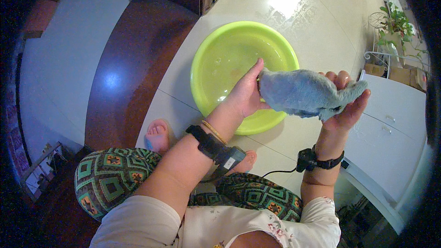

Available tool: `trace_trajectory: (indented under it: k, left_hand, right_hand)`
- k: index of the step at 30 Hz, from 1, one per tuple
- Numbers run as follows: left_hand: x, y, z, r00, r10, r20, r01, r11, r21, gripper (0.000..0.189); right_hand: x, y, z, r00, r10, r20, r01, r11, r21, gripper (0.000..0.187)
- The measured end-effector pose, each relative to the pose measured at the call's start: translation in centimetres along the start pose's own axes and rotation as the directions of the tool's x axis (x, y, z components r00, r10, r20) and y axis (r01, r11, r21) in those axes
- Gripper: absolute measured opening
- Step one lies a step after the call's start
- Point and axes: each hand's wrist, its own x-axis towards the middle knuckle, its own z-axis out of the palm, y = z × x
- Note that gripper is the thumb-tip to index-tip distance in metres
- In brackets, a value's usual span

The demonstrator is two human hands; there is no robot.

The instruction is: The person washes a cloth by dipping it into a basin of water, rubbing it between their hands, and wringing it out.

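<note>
Both my hands hold a folded light-blue cloth [299,89], wet-looking and fuzzy like a towel. Its left end lies in my left hand [248,91], thumb raised along the near edge and fingers hidden beneath. At the right end, my right hand [344,106] supports it from below, with fingertips showing past its far side and the thumb beside a twisted end. The cloth is above the right rim of a lime-green plastic basin [197,86]. Clear water [237,62] with a few bubbles lies in the basin.
The basin stands on pale floor tiles [324,27] beside a dark reddish-brown floor strip [137,58]. My bare feet [158,134] are near it. White cabinets [396,110], cardboard boxes [408,77] and a leafy potted plant [396,24] stand at the right. A black cable [279,171] runs from my right wrist device.
</note>
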Motion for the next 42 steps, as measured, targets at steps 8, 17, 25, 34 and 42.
trace_trajectory:
  k: [8,17,25,34,42]
  left_hand:
    - [-1.1,1.8,2.9,0.663,0.748,0.028,-0.707,0.614,0.350,0.023]
    - [-2.3,-3.0,6.0,0.545,0.665,0.511,-0.720,0.059,0.691,0.031]
    - [-3.9,-3.3,8.0,0.432,0.621,0.654,-0.839,0.012,0.544,0.030]
    - [-2.3,3.1,3.6,0.323,0.827,0.461,-0.751,-0.073,0.656,0.025]
    - [-0.1,5.1,-2.2,0.617,0.769,-0.166,-0.479,0.534,0.697,0.021]
  right_hand:
    - [-0.9,3.7,-8.1,0.908,0.418,0.026,-0.372,0.834,-0.406,0.033]
    - [-1.6,4.5,-6.0,0.785,0.620,0.001,-0.493,0.625,-0.605,0.065]
    - [-1.9,6.2,-3.7,0.865,0.501,-0.013,-0.376,0.631,-0.679,0.063]
    - [-0.7,4.5,-5.3,0.974,0.144,-0.174,-0.217,0.809,-0.547,0.059]
    - [1.6,5.6,-4.6,0.964,0.172,-0.205,-0.264,0.496,-0.827,0.050]
